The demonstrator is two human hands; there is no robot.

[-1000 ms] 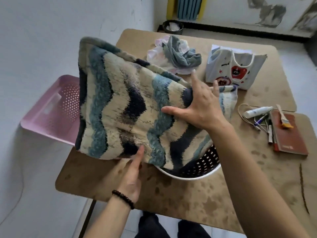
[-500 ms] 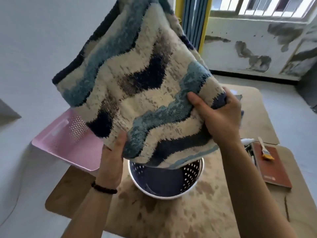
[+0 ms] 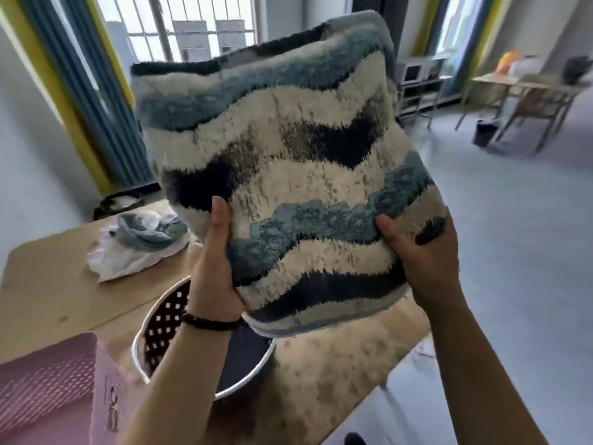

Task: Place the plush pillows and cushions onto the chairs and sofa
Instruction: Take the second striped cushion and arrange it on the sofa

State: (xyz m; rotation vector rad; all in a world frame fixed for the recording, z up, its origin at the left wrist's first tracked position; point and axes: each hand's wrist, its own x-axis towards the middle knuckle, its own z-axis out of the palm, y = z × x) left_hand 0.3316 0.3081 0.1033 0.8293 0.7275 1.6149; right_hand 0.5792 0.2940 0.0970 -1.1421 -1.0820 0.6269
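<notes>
A plush cushion (image 3: pixel 288 162) with wavy blue, cream and navy bands stands upright in the air in front of me, above the table. My left hand (image 3: pixel 213 261), with a dark bead bracelet on the wrist, grips its lower left edge, thumb on the front. My right hand (image 3: pixel 420 255) grips the lower right corner, thumb pressed into the pile. A wooden chair (image 3: pixel 539 104) stands far off at the back right of the room.
Below the cushion a round white basket (image 3: pixel 154 329) with a dark perforated wall sits on the brown table (image 3: pixel 57 284). A pink perforated basket (image 3: pixel 48 387) is at lower left. Crumpled cloths (image 3: pixel 141 242) lie on the table. Grey floor (image 3: pixel 513 236) opens to the right.
The cushion has been lifted clear of the round basket and turned upright. My view has swung right toward the room. Both hands have shifted to its lower corners.
</notes>
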